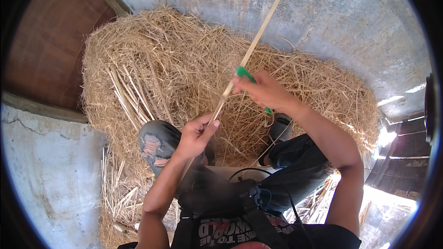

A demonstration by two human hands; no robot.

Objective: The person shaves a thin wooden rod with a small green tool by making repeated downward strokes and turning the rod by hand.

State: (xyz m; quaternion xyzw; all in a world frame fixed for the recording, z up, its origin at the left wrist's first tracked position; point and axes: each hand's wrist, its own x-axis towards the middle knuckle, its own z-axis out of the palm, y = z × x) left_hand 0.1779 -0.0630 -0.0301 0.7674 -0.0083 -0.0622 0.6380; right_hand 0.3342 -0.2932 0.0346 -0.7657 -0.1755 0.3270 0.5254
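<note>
A long, narrow, pale strip that looks like split bamboo point(258, 34) runs slantwise from my lap up toward the far wall. My left hand point(194, 134) is closed round its lower part, the thumb lying along it. Higher up the strip, my right hand point(265, 93) grips a slim green-handled tool point(246, 74), blurred by motion. One green end shows against the strip and the other sticks out below my palm. Its blade, if any, cannot be made out. Between my two hands the strip looks split or doubled.
Dry straw point(184, 50) is heaped in front of me and around my feet. Several cut sticks point(131, 94) lie on it at the left. A grey wall point(341, 23) rises behind, and a brown panel point(60, 41) stands at far left. A black cable point(290, 198) crosses my lap.
</note>
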